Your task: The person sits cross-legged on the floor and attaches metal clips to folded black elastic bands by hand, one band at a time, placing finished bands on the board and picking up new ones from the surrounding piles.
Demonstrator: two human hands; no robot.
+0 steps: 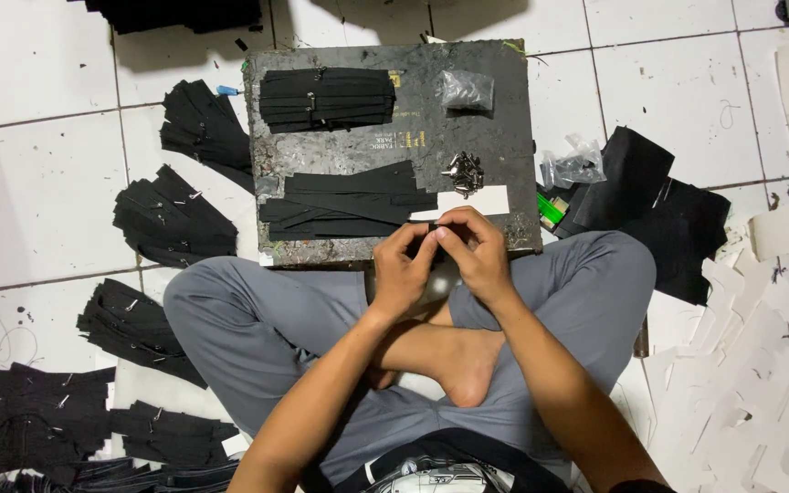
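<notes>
My left hand (401, 269) and my right hand (474, 248) meet fingertip to fingertip at the near edge of a dark worn work board (504, 146). Together they pinch a small dark piece, mostly hidden by the fingers. Just beyond the hands lie a loose pile of black strips (344, 201), a white paper slip (486, 201) and a little heap of metal clips (464, 172). A tidy stack of black strips (326, 98) and a small clear bag (466, 89) sit at the board's far end. I sit cross-legged in grey trousers.
Bundles of black strips (173, 219) lie on the white tiled floor to the left, several of them down to the near left corner. To the right are black fabric sheets (668, 215), a green lighter (552, 210), a plastic bag (573, 167) and scattered white paper scraps (751, 365).
</notes>
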